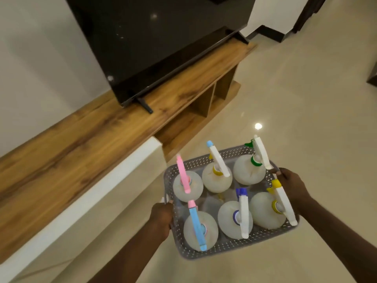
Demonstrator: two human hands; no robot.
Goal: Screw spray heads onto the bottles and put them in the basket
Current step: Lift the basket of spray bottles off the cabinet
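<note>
Glossy beige floor tiles (285,99) fill the right and lower part of the room, with a ceiling light mirrored in them. Along the left runs a long wooden TV stand (81,139) against a pale wall, its near front edged in white, and a dark television (159,41) stands on it on thin black feet. Further right the stand has open cubbies.

Low in the view, a grey perforated basket (214,247) is held up over the floor between both hands. The left hand (161,218) grips the basket's left end, fingers curled round the rim. Inside stand six translucent bottles (231,218) in two rows of three, each with a spray head screwed on. In the far row, from the left: a pink spray head (183,174), a white one with a blue nozzle (218,158), a white one with green trim (261,153). In the near row: a blue spray head with a pink nozzle (196,225), a white one with a dark blue nozzle (243,213), a white one with a yellow nozzle (282,201). The right hand (291,184) clasps the basket's right end, fingers wrapped over the rim.
</note>
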